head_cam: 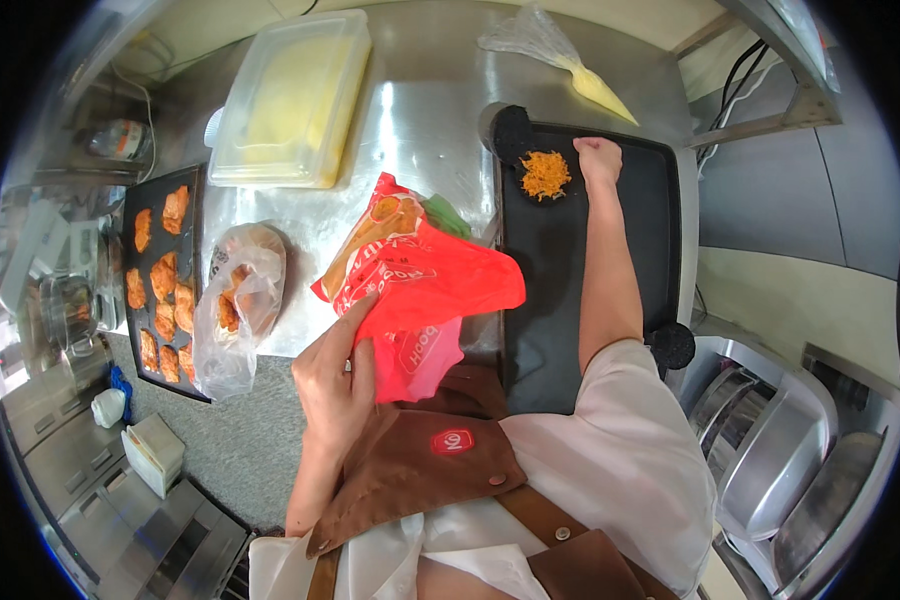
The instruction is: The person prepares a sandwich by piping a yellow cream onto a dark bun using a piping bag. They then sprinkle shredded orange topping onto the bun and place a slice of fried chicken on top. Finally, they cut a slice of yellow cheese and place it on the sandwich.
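Observation:
In my left hand (337, 375) is an open red printed plastic food bag (427, 292), pinched by its lower left side. The bag hangs over the steel worktop's front, beside the black baking tray (547, 315). My right arm reaches across that tray, and my right hand (600, 159) is curled near its far edge. Whether anything is inside those fingers is hidden. Just left of the hand, a small heap of orange shreds (545, 176), resembling meat floss, lies at the tray's far left corner. A dark, rough, rounded piece (511, 135) adjoins the heap.
A lidded plastic container (289, 105) with yellow contents stands at the back left. Behind the tray lies a piping bag (596, 90) of pale yellow filling. On the left are a clear bag (240, 300) with browned pieces and a dark tray (157, 330) of similar pieces. Metal pans (780, 442) stand lower right.

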The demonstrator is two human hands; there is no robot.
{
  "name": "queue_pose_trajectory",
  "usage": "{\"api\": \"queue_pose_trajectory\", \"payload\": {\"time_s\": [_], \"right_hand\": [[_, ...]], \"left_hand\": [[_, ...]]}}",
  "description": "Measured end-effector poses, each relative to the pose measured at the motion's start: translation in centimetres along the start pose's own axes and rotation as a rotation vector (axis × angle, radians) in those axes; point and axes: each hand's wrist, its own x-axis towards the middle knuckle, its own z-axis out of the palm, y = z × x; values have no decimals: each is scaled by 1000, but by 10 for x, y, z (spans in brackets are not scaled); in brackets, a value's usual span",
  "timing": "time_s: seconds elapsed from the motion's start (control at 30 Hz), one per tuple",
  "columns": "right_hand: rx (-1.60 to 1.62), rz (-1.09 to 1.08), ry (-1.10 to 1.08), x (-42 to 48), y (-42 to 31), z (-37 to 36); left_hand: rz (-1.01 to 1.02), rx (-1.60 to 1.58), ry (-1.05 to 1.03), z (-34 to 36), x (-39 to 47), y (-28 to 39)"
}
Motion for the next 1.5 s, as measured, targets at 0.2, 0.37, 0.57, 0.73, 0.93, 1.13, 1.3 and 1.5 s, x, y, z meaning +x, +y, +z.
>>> {"api": "queue_pose_trajectory", "payload": {"time_s": [0.2, 0.37, 0.57, 0.73, 0.93, 1.13, 1.3, 1.5], "right_hand": [[163, -240, -104, -54, 58, -1], [179, -201, 79, -95, 42, -35], [877, -444, -477, -253, -62, -119], [376, -884, -852, -358, -113, -119], [-851, -889, -1065, -355, -46, -17], [-504, -858, -897, -389, -24, -74], [-588, -881, -837, -364, -34, 8], [-484, -854, -785, -357, -27, 17]], "left_hand": [[-12, -15, 6, 0, 3, 1], [9, 10, 41, -5, 9, -2], [-25, -17, 97, -12, 16, -5], [25, -81, 90, -10, 14, -9], [268, -19, 32, 25, -12, -18], [363, 90, -51, 47, -41, -23], [397, 102, 22, 65, -51, -24], [388, 58, 0, 55, -56, -24]]}}
